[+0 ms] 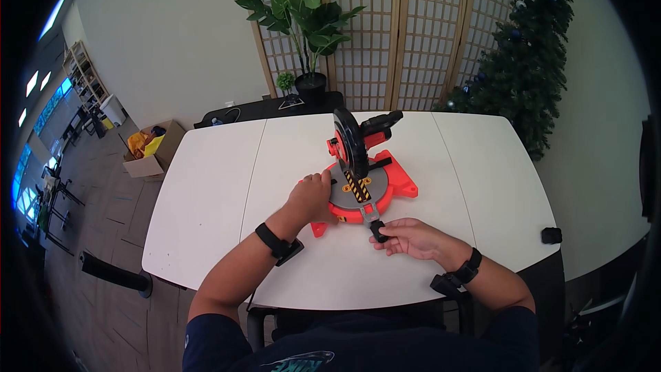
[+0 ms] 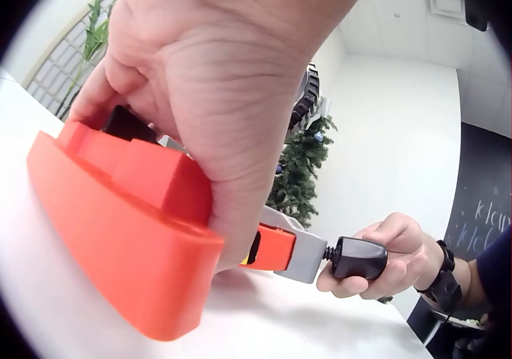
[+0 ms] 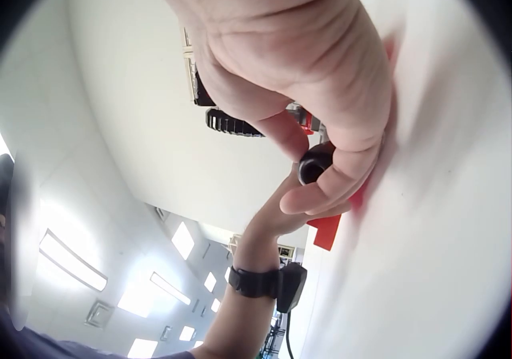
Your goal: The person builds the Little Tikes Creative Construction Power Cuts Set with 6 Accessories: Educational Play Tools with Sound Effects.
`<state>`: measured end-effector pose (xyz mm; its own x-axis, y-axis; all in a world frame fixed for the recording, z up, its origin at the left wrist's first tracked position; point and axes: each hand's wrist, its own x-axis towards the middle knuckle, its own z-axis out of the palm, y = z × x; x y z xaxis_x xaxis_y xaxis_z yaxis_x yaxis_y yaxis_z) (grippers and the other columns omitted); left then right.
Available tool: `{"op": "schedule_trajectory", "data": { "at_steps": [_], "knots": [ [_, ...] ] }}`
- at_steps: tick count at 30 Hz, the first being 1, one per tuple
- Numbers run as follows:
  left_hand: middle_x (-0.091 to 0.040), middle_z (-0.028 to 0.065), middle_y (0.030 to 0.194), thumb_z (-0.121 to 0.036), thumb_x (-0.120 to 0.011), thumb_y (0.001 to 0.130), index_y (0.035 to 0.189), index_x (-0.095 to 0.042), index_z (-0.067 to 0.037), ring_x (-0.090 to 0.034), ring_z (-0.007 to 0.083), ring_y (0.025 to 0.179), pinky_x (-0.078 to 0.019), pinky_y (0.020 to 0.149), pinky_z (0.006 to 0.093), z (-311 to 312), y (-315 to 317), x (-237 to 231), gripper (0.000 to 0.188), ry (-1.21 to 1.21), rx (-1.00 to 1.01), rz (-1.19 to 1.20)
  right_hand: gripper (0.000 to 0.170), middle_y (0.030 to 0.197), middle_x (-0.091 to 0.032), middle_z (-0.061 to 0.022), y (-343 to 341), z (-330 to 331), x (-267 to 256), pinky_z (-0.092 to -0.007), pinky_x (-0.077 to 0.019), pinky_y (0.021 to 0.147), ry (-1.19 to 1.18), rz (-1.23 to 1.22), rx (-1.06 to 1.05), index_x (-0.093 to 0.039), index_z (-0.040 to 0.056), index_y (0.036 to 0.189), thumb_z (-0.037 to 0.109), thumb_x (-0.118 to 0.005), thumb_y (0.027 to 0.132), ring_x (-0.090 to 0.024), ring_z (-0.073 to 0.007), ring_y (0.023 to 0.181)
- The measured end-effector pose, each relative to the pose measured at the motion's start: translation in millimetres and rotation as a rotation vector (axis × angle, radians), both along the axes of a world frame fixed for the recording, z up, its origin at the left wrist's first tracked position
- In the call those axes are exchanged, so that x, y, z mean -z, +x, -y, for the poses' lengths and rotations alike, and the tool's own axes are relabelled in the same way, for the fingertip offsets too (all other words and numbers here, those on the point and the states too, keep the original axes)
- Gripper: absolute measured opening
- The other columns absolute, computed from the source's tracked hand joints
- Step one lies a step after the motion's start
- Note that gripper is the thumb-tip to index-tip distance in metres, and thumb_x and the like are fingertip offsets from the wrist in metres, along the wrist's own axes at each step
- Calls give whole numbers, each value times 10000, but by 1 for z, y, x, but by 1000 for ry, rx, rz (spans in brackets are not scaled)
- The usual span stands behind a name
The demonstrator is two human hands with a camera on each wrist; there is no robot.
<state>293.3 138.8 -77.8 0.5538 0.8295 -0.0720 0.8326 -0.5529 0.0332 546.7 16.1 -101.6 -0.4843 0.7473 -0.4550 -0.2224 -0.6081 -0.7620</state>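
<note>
A miter saw (image 1: 355, 143) with a red-orange base (image 1: 403, 180) stands on the white table in the head view. A grey round plate with a yellow-and-black striped strip lies under its black blade guard. My left hand (image 1: 311, 196) grips the left side of the base, the thumb toward the front edge. Close up in the left wrist view, its fingers bend over a raised red block (image 2: 148, 167). At the front, my right hand (image 1: 415, 238) pinches a black knob (image 2: 362, 258) between thumb and fingers. A threaded shaft joins the knob to a grey bracket (image 2: 304, 255).
The white table (image 1: 206, 186) has seams across its top. A small black object (image 1: 551, 235) sits at the right edge. Behind stand a potted plant (image 1: 311, 86), a lattice screen (image 1: 434, 41) and a decorated tree (image 1: 516, 69). An open cardboard box (image 1: 165, 151) is on the left.
</note>
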Motion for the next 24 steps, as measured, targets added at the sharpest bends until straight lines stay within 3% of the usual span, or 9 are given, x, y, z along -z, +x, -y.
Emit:
{"op": "schedule_trajectory", "data": {
  "at_steps": [13, 24],
  "knots": [
    [-632, 221, 1129, -474, -920, 535, 1270, -413, 33, -644, 359, 1087, -555, 902, 411, -1, 0, -1, 1027, -30, -12, 5, 318, 1100, -680, -138, 0, -1, 10, -327, -582, 834, -41, -22, 66, -570, -54, 1200, 208, -601, 1022, -695, -242, 1065],
    [-633, 219, 1125, -469, -924, 528, 1250, -427, 33, -648, 357, 1081, -559, 898, 410, 2, 1, -5, 1010, -33, -27, 11, 368, 1095, -684, -121, -3, -3, 10, -306, -571, 849, 23, 25, -7, -604, -51, 1163, 258, -681, 978, -689, -190, 1025]
  ]
}}
